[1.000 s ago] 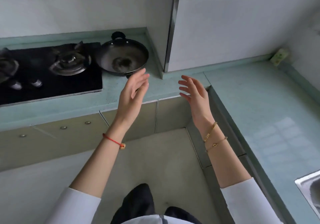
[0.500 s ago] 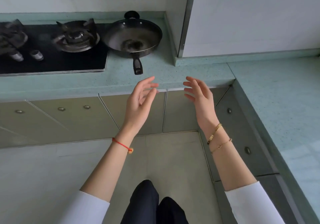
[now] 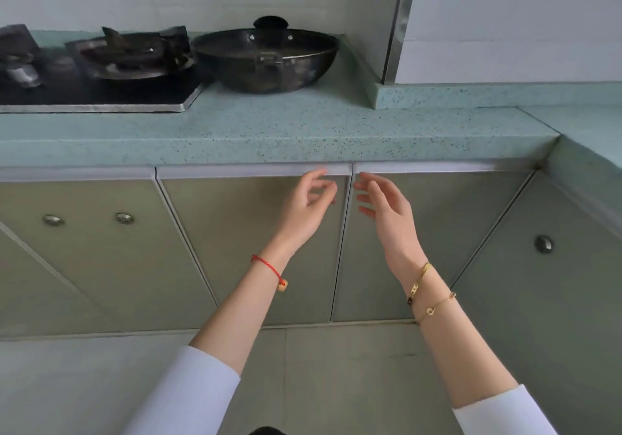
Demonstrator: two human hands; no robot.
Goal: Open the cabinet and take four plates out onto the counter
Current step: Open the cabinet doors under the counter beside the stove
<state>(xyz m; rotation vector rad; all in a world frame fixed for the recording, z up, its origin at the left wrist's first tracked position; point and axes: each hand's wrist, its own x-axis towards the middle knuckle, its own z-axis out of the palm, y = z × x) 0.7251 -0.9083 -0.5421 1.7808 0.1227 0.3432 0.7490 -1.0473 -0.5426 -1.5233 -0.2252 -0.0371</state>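
Two grey-green cabinet doors sit shut under the speckled green counter [image 3: 303, 131]. The left door [image 3: 242, 239] and the right door [image 3: 447, 226] meet at a vertical seam. My left hand [image 3: 308, 205] hovers in front of the left door's upper right corner, fingers apart and empty. My right hand [image 3: 383, 205] is just across the seam before the right door's upper left corner, also open with nothing in it. Its fingertips reach up near the pale strip under the counter edge. No plates are visible.
A black wok [image 3: 266, 56] stands on the counter beside a gas hob [image 3: 101, 78]. More cabinet doors with round metal knobs [image 3: 124, 218] lie to the left, and a corner door with a knob [image 3: 543, 243] to the right. A white wall panel [image 3: 505, 20] rises behind.
The view has dropped low and closer to the cabinets. Both hands moved forward and down from in front of the counter edge to the tops of the two middle doors.
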